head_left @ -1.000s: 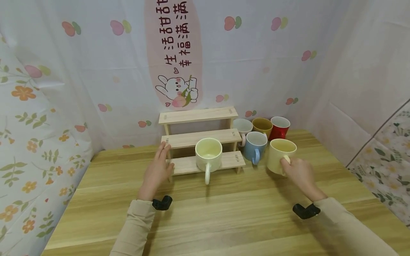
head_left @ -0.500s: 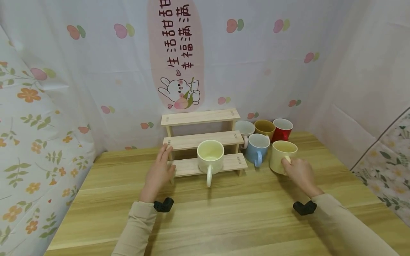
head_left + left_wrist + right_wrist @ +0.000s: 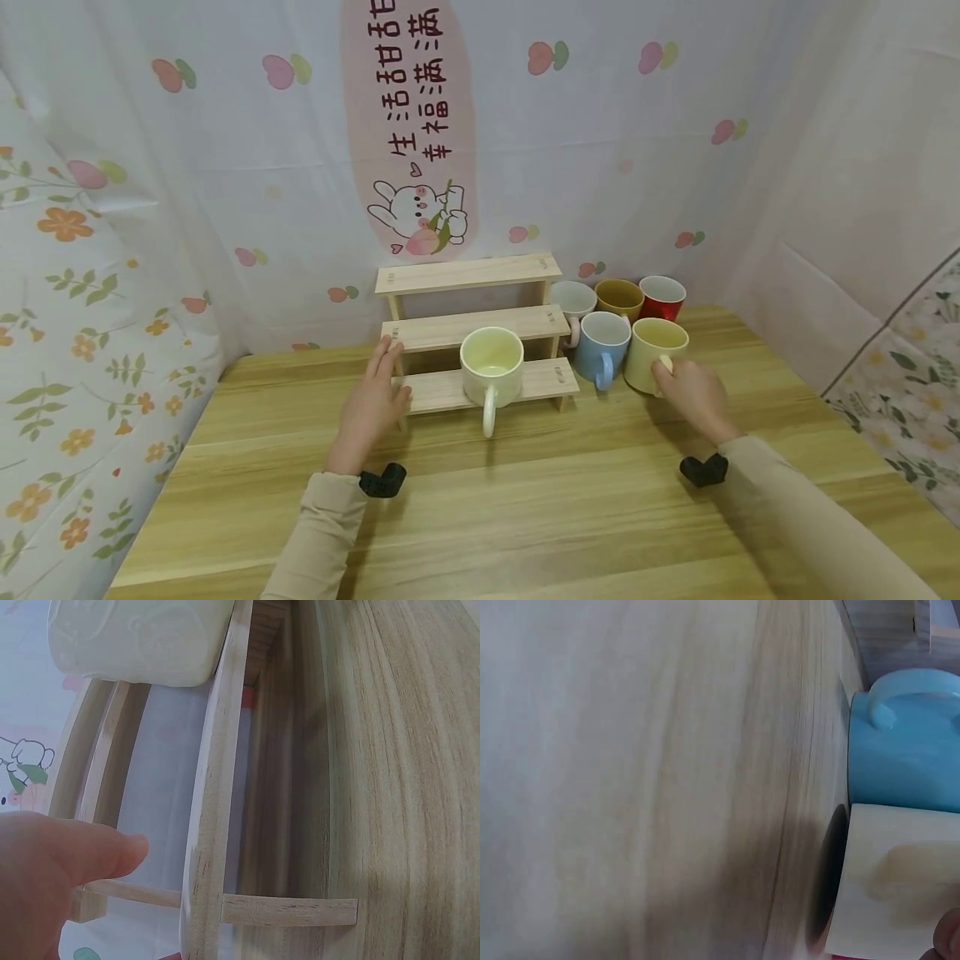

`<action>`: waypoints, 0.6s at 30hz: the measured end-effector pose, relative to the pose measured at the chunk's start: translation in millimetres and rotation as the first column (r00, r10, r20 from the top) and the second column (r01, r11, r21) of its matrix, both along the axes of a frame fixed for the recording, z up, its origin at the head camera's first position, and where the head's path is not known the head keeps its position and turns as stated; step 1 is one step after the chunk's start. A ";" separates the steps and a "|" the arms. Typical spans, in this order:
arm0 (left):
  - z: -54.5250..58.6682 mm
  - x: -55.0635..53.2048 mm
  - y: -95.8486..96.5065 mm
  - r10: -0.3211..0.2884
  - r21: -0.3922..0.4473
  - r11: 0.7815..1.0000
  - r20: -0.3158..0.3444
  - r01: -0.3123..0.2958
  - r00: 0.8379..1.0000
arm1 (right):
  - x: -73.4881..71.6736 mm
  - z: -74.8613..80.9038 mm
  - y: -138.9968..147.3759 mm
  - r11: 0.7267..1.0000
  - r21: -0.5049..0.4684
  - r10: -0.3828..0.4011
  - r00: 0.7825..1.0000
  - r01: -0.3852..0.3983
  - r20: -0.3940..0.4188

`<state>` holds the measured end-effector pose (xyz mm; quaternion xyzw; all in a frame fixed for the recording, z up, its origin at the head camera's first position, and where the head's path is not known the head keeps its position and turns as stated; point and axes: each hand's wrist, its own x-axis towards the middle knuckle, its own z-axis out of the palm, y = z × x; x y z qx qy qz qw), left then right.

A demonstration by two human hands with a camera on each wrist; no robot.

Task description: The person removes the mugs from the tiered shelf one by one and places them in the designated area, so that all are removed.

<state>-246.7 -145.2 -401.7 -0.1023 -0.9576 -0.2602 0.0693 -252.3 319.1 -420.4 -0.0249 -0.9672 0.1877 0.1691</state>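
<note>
My right hand (image 3: 692,393) grips the handle of a pale yellow mug (image 3: 647,354), just right of a blue mug (image 3: 602,337). The right wrist view shows the yellow mug (image 3: 892,885) against or very close to the blue mug (image 3: 904,761); whether its base fully meets the table I cannot tell. My left hand (image 3: 369,410) rests at the left end of a three-step wooden rack (image 3: 427,392), its fingers fairly straight; the thumb (image 3: 112,851) is extended in the left wrist view. A pale green mug (image 3: 491,367) stands on the lowest step, handle facing forward.
Behind the blue and yellow mugs stand a pale mug (image 3: 573,298), a mustard mug (image 3: 619,298) and a red mug (image 3: 663,298), close to the rack's right side. A patterned curtain (image 3: 300,167) hangs behind the wooden table (image 3: 540,500).
My right hand has shifted the yellow mug slightly left and back, up beside the blue mug. My left hand, the rack and the pale green mug stay in place.
</note>
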 end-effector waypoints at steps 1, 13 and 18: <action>-0.2 -0.1 0.0 0.000 -0.001 1.000 -0.003 0.000 1.000 | -1.5 -0.2 0.7 1.000 0.002 -0.001 1.000 0.001 0.008; 0.2 -0.7 0.8 0.003 -0.012 1.000 -0.001 -0.003 1.000 | -9.7 0.7 6.9 1.000 0.004 0.005 0.994 -0.005 0.111; -0.6 -0.8 1.7 0.004 -0.014 1.000 0.000 -0.004 1.000 | -11.8 0.1 4.8 1.000 -0.008 -0.027 0.989 0.028 0.143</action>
